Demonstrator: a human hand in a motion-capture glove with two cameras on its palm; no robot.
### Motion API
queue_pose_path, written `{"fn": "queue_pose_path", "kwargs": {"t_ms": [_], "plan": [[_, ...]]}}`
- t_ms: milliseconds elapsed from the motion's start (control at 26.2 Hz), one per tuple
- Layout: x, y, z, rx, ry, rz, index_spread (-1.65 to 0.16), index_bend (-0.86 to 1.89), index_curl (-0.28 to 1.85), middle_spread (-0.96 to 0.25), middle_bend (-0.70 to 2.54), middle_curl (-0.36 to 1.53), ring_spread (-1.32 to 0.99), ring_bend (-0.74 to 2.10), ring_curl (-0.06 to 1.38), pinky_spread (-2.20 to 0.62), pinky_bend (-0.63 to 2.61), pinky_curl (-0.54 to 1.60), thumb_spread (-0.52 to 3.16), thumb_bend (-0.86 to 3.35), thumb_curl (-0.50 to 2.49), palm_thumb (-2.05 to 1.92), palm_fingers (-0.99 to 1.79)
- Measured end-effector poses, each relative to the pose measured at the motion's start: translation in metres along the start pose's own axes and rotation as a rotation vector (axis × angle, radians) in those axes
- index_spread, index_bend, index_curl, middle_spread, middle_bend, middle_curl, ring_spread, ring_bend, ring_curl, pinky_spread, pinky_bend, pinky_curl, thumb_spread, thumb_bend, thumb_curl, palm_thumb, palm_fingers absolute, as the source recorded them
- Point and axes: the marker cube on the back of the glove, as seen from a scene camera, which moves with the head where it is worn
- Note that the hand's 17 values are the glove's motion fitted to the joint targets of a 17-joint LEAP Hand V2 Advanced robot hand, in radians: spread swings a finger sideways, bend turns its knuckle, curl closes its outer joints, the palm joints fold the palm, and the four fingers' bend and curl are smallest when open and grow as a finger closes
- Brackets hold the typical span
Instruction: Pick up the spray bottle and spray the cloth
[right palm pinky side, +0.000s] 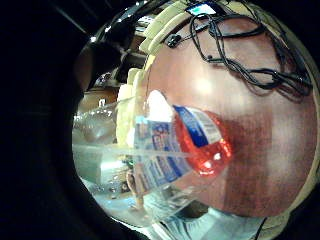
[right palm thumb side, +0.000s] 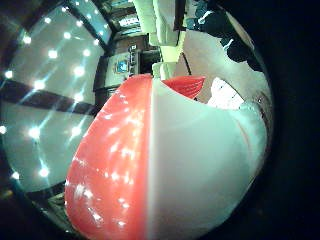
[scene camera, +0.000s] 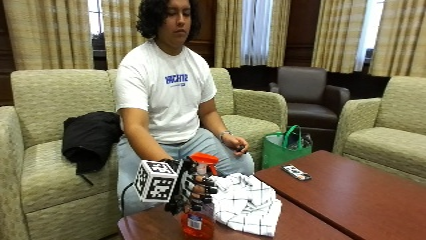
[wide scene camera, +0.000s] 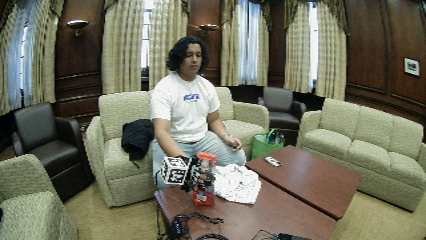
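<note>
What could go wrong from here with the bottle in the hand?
1. The spray bottle sits near the table's front edge; a slip could drop it to the floor.
2. The nozzle's aim is unclear, so spray may miss the cloth and wet the table.
3. The right hand grips high, at the neck; the base might swing when lifted.
</note>
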Motion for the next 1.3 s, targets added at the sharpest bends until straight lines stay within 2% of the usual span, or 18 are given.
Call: {"fn": "queue_pose_path", "kwargs": {"t_ms": [686, 801, 915, 1029, 1182, 1296], "plan": [[-0.009, -0.037, 0.021, 0.014, 0.018, -0.021, -0.38, 0.10, 0.21, -0.19, 0.33, 0.42, -0.18, 0.47, 0.39, 0.14, 0.21, 0.34, 0.92, -0.03, 0.44, 0.90, 0.72], [-0.011, -0.043, 0.020, 0.073, 0.036, -0.026, -0.36, 0.13, 0.22, -0.19, 0.28, 0.40, -0.18, 0.48, 0.39, 0.06, 0.31, 0.36, 0.92, -0.03, 0.44, 0.90, 0.89], [-0.013, -0.046, 0.019, 0.123, 0.051, -0.053, -0.34, 0.27, 0.28, -0.20, 0.33, 0.42, -0.20, 0.44, 0.36, 0.01, 0.20, 0.32, 0.84, -0.01, 0.47, 0.95, 1.15], [-0.014, -0.044, 0.018, 0.144, 0.055, -0.087, -0.32, 0.25, 0.31, -0.21, 0.42, 0.45, -0.22, 0.49, 0.40, -0.07, 0.21, 0.35, 0.72, -0.02, 0.51, 0.98, 1.29], [-0.020, -0.039, 0.015, 0.150, 0.083, -0.111, -0.30, 0.20, 0.34, -0.20, 0.44, 0.47, -0.21, 0.56, 0.43, -0.16, 0.31, 0.38, 0.63, -0.02, 0.55, 0.98, 1.39], [-0.033, -0.034, 0.013, 0.093, 0.114, -0.105, -0.29, 0.21, 0.36, -0.19, 0.47, 0.49, -0.20, 0.58, 0.44, -0.20, 0.34, 0.39, 0.58, -0.03, 0.57, 0.96, 1.41]]}}
